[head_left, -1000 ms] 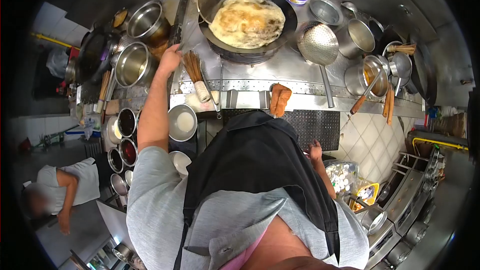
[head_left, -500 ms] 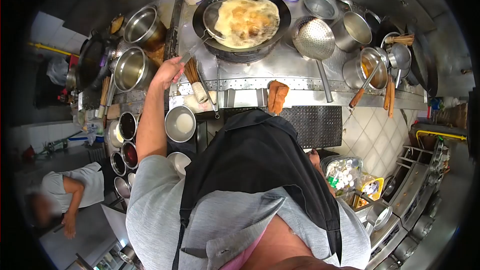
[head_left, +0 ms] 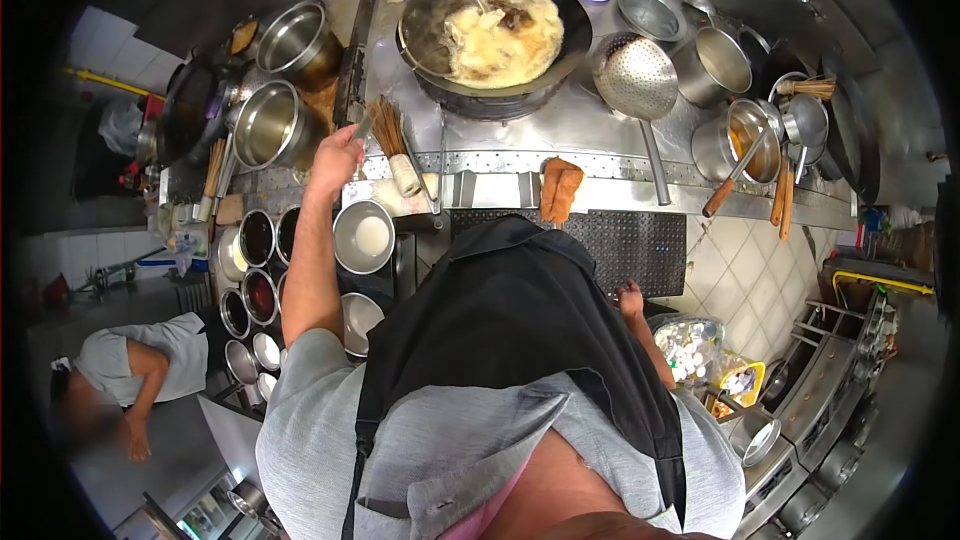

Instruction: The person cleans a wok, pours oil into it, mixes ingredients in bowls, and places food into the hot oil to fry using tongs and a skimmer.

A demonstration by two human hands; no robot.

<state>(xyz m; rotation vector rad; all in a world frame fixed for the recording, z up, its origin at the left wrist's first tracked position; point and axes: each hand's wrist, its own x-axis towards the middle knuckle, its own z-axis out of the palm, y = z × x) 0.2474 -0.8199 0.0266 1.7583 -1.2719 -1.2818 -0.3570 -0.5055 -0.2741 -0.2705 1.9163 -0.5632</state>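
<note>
My left hand (head_left: pixel 338 160) is closed around the flat handle of a wire-mesh strainer (head_left: pixel 428 32). The strainer's round mesh rests inside the left part of a large black wok (head_left: pixel 580 35). Thick pale-yellow foam bubbles on the liquid (head_left: pixel 520 45) in the wok, with darker patches at its upper middle; what lies beneath is hidden. Just right of my left hand is a bamboo brush (head_left: pixel 388 135) with a wrapped handle. My right hand (head_left: pixel 629 300) hangs low beside the black apron, fingers curled; whatever they hold, if anything, cannot be made out.
A perforated ladle (head_left: pixel 635 75) lies right of the wok, near several metal pots (head_left: pixel 712 65). Steel pots (head_left: pixel 268 125) stand at left, above sauce containers (head_left: pixel 258 238). A folded orange cloth (head_left: pixel 561 190) hangs on the counter edge. Another person (head_left: pixel 140 365) stands far left.
The foam has shifted right and dark patches show in it. The strainer has moved with my left hand, which went slightly down. My right hand has come forward into fuller view.
</note>
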